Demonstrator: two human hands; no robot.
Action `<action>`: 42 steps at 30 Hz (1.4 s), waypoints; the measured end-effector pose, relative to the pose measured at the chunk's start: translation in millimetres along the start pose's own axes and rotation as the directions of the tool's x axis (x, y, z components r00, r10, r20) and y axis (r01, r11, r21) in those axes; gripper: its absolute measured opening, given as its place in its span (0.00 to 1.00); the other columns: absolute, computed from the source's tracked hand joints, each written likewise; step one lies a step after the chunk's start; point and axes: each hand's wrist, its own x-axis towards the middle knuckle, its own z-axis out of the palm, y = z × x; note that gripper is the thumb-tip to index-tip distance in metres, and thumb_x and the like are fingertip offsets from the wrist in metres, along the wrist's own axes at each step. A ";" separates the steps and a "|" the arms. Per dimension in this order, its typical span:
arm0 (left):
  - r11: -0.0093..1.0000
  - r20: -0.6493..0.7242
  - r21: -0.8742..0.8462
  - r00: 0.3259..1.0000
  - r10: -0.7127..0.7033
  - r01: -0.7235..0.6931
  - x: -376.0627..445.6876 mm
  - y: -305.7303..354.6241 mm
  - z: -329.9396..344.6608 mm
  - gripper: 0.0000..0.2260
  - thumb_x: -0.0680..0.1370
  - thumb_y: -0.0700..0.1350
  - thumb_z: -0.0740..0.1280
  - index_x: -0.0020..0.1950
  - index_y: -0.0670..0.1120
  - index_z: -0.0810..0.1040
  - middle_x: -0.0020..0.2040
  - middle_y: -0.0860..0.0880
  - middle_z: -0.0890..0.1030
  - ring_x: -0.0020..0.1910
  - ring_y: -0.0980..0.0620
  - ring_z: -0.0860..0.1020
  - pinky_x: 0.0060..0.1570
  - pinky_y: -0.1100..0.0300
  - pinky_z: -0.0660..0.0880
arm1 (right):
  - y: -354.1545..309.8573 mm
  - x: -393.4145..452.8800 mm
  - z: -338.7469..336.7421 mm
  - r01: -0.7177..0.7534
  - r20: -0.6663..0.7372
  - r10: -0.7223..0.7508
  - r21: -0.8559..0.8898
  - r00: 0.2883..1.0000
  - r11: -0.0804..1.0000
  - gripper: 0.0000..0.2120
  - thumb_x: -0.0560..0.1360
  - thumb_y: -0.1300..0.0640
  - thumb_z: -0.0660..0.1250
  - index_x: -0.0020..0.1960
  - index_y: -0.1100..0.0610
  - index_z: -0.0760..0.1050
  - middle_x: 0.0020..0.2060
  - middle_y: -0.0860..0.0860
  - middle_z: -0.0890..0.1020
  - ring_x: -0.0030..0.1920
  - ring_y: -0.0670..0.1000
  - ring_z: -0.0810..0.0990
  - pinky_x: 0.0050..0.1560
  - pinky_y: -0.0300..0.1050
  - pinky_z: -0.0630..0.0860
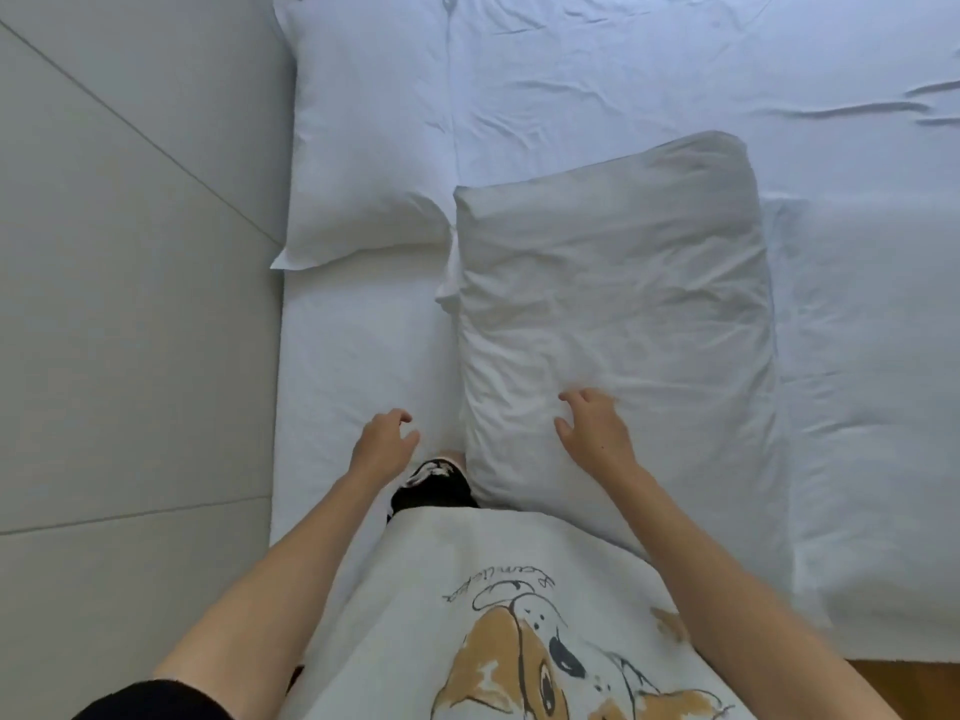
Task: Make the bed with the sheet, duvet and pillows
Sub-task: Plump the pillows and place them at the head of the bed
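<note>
- Person knelt at the bed's near edge; a knee in dark cloth [434, 485] pressed the sheet [358, 350].
- Left hand [382, 446] hovered above the sheet, fingers loosely curled, gripping nothing.
- Right hand [595, 433] lay on the near end of the loose pillow [613, 314], fingers spread and relaxed, no pinch.
- That pillow sat lengthwise, away from the headboard-side wall [130, 252].
- Second pillow [369, 137] was already placed at the far left corner.
- Duvet: not identifiable.
- Judged step: pillow placement. Next move likely needs both hands to turn and slide the loose pillow beside the placed one.
</note>
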 end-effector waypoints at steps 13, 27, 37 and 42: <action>0.995 -0.225 0.025 0.970 0.096 -0.093 322.1 -26.2 -187.9 0.27 0.79 0.49 0.62 0.76 0.44 0.60 0.71 0.41 0.66 0.69 0.39 0.64 0.63 0.46 0.66 | -213.8 298.0 6.4 0.182 -0.133 -0.186 -0.046 0.973 0.982 0.29 0.76 0.51 0.66 0.73 0.56 0.63 0.68 0.55 0.70 0.67 0.57 0.68 0.64 0.50 0.67; 0.931 -0.373 -0.357 0.903 -0.212 0.071 646.6 -42.2 -201.3 0.59 0.60 0.75 0.67 0.77 0.52 0.37 0.75 0.33 0.54 0.74 0.37 0.56 0.69 0.39 0.54 | -280.8 643.8 109.8 -0.237 -0.190 0.293 0.270 0.937 0.933 0.63 0.58 0.25 0.69 0.77 0.48 0.37 0.75 0.60 0.56 0.76 0.59 0.53 0.74 0.58 0.53; 0.981 -0.608 -0.196 0.787 -0.110 -0.014 680.8 -43.1 -186.2 0.55 0.65 0.68 0.71 0.78 0.42 0.47 0.60 0.36 0.75 0.58 0.36 0.75 0.58 0.44 0.69 | -263.6 683.8 138.7 -0.109 -0.453 0.143 0.101 0.880 0.989 0.51 0.66 0.34 0.69 0.77 0.55 0.49 0.61 0.56 0.76 0.61 0.59 0.75 0.60 0.52 0.68; 0.998 -0.478 -0.063 0.878 -0.016 -0.016 647.8 -42.8 -198.1 0.43 0.68 0.63 0.70 0.76 0.46 0.57 0.54 0.36 0.78 0.53 0.35 0.77 0.50 0.48 0.71 | -270.4 655.4 124.1 -0.127 -0.325 0.082 -0.119 0.942 0.985 0.42 0.73 0.48 0.65 0.78 0.59 0.45 0.50 0.56 0.80 0.49 0.58 0.79 0.43 0.47 0.67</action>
